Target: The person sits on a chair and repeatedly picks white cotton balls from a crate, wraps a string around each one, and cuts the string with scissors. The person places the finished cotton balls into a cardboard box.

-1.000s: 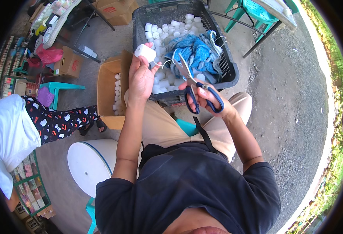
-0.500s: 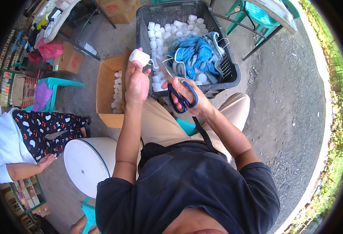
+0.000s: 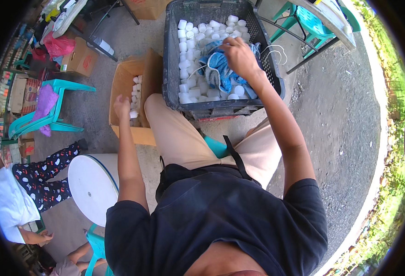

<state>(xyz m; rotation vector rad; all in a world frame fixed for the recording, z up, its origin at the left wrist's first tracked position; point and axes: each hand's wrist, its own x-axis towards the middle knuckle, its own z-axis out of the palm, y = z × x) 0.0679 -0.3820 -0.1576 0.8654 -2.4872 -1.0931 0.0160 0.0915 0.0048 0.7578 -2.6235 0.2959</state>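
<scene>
My left hand point(image 3: 122, 106) is over the open cardboard box point(image 3: 147, 135), its fingers loosely bent and apart. Right beside the fingertips is a white cylindrical piece point(image 3: 133, 113), which the hand does not appear to grip. Over the black plastic crate point(image 3: 177, 60), my right hand point(image 3: 240, 55) has its fingers curled down onto a crumpled blue and grey cloth point(image 3: 218, 76). The fingertips are partly hidden, and no scissors show. Many white cylindrical pieces point(image 3: 191, 83) fill the crate around and under the cloth. White cord point(image 3: 276, 51) loops over the crate's right side.
A round white-topped container point(image 3: 89, 191) stands by my left elbow. Further left are a green plastic chair point(image 3: 66, 87) and a person in patterned trousers point(image 3: 46, 179). Tables with metal legs stand at both far sides, the right table point(image 3: 333, 20) near green stools.
My left hand has moved left and down from the crate to the box, letting go of the white piece. My right hand went up onto the cloth; the blue-handled scissors are out of sight.
</scene>
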